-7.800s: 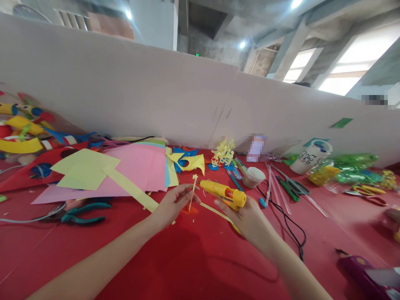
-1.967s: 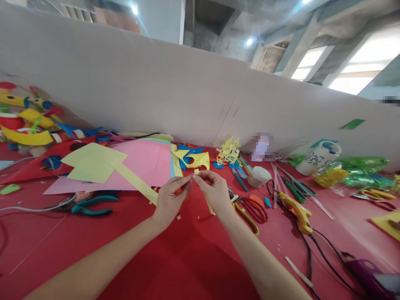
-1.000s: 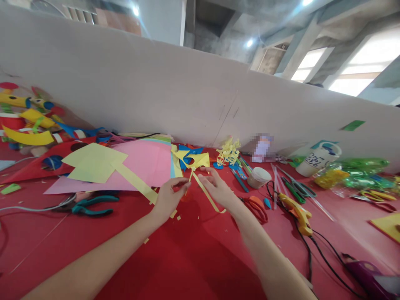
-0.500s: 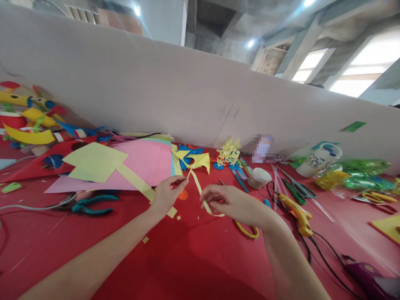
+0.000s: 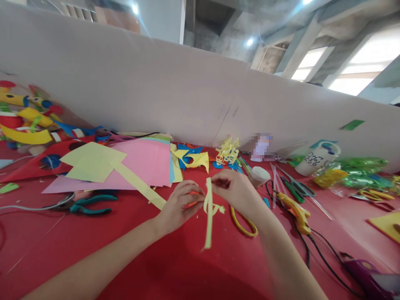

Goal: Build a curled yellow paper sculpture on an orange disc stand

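A red table (image 5: 193,271) carries pink paper sheets (image 5: 143,162), teal pliers (image 5: 90,205) and a yellow glue gun (image 5: 295,210).

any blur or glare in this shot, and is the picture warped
Head view: the right hand and the yellow paper strip it pinches are slightly motion-blurred, the left hand less so; ceiling lights flare, the windows blow out white; the wide lens bows the white partition.
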Tool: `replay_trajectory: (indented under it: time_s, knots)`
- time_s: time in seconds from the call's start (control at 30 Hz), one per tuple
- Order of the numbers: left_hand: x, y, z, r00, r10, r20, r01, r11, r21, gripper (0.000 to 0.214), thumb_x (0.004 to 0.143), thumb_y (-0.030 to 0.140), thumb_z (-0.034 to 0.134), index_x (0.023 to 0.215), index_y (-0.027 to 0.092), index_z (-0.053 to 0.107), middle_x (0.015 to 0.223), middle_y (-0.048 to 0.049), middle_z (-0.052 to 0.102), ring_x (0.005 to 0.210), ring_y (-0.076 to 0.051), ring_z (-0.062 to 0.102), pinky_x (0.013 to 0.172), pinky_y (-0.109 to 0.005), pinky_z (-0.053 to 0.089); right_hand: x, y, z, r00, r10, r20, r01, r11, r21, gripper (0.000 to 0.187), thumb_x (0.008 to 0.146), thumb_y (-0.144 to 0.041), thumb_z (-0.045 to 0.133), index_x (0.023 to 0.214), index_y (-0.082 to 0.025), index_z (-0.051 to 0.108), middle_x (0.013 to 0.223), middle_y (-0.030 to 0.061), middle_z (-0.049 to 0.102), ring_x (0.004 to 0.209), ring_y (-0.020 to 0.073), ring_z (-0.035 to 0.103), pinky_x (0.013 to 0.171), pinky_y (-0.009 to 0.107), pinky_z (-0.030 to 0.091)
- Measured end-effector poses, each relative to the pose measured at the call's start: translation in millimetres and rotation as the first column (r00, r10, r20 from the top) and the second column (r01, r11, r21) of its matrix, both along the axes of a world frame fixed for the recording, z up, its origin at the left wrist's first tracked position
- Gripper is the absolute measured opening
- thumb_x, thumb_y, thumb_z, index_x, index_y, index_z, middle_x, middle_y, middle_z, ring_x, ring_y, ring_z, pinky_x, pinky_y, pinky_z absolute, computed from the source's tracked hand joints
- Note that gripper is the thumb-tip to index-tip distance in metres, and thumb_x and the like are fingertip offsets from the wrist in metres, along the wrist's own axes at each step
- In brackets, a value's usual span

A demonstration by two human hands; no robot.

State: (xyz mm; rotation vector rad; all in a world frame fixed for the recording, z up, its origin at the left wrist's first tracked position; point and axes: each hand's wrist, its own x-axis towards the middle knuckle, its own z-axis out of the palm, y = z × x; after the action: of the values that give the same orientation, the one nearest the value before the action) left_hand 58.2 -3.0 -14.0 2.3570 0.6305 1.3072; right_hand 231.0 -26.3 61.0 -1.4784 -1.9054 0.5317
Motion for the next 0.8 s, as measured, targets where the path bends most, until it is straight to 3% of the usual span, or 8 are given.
replay_trajectory:
  time_s: [0.17,0.27,0.37,0.47,0.53,0.63,0.73,0.8]
  knots:
    - [-0.2,-3.7,6.3,0.999,0.023,0.036,-0.024,0.999,0.029,0.014,0.08,0.013,0.055,0.086,0.022,0.065,0.108,-0.0092,0.059,0.1,-0.02,0.054,0.08,-0.035,0.047,17.3,18.8,-17.1,0.998,-0.009,0.055,0.016,0.991,-0.132,0.022,0.075,-0.032,0.056,0.059,-0.017,0.053,0.054,-0.0027,0.052,0.051,0.0111,0.046,0.049,0.023,0.032]
    - [1.4,-5.0,9.3,0.998,-0.006,0.06,0.007,1.0,-0.016,0.018,0.081,0.014,0.055,0.089,0.025,0.066,0.108,-0.0067,0.063,0.1,-0.019,0.057,0.082,-0.036,0.047,17.9,22.5,-23.7,0.999,-0.025,0.024,0.029,0.98,-0.195,0.025,0.072,-0.036,0.059,0.059,-0.018,0.049,0.054,-0.0033,0.051,0.05,0.0109,0.047,0.048,0.023,0.033]
    - [2.2,-6.2,11.9,0.997,-0.014,0.072,0.025,0.987,-0.161,0.019,0.081,0.016,0.055,0.091,0.027,0.067,0.099,-0.0041,0.069,0.103,-0.02,0.056,0.088,-0.039,0.045,16.4,23.1,-24.4,0.99,-0.056,-0.13,0.015,0.956,-0.293,0.029,0.069,-0.041,0.063,0.06,-0.018,0.05,0.055,-0.0019,0.055,0.05,0.0109,0.05,0.049,0.022,0.036]
    - [2.0,-6.8,12.5,0.993,0.013,0.118,0.029,0.937,-0.347,0.016,0.08,0.021,0.057,0.09,0.026,0.069,0.098,-0.0055,0.07,0.103,-0.021,0.056,0.089,-0.04,0.045,16.8,24.0,-23.1,0.924,-0.13,-0.358,-0.045,0.896,-0.441,0.039,0.074,-0.052,0.055,0.061,-0.015,0.057,0.053,0.0018,0.058,0.046,0.0103,0.05,0.045,0.022,0.038]
    - [2.3,-6.4,11.7,0.983,0.046,0.179,0.038,0.897,-0.441,0.015,0.078,0.023,0.059,0.088,0.025,0.07,0.1,-0.0063,0.069,0.102,-0.021,0.058,0.089,-0.039,0.046,17.6,25.2,-23.1,0.835,-0.221,-0.503,-0.065,0.87,-0.489,0.044,0.078,-0.054,0.047,0.071,-0.013,0.063,0.06,0.0055,0.062,0.046,0.0101,0.051,0.044,0.021,0.038]
    - [4.0,-4.9,10.3,0.952,0.125,0.281,0.057,0.827,-0.559,0.012,0.075,0.025,0.062,0.082,0.023,0.071,0.101,-0.0063,0.068,0.099,-0.021,0.059,0.089,-0.037,0.046,18.1,26.2,-23.1,0.739,-0.258,-0.622,-0.031,0.91,-0.414,0.038,0.079,-0.041,0.052,0.109,-0.018,0.057,0.093,0.0078,0.066,0.056,0.0094,0.056,0.051,0.021,0.043]
    - [5.5,-3.0,10.0,0.929,0.198,0.312,0.063,0.747,-0.661,0.012,0.072,0.027,0.064,0.081,0.022,0.071,0.097,-0.0057,0.07,0.097,-0.021,0.061,0.089,-0.036,0.046,18.6,24.1,-20.7,0.82,-0.137,-0.555,-0.076,0.936,-0.343,0.049,0.079,-0.03,0.054,0.126,-0.026,0.042,0.115,0.0063,0.058,0.062,0.0089,0.058,0.058,0.023,0.046]
    - [5.5,-1.6,10.4,0.921,0.237,0.309,0.057,0.703,-0.709,0.015,0.071,0.028,0.065,0.082,0.021,0.071,0.095,-0.0055,0.071,0.094,-0.021,0.062,0.088,-0.036,0.047,19.8,21.5,-18.4,0.919,0.012,-0.394,-0.161,0.923,-0.349,0.037,0.081,-0.031,0.051,0.117,-0.023,0.052,0.11,0.0064,0.061,0.069,0.0116,0.059,0.063,0.026,0.047]
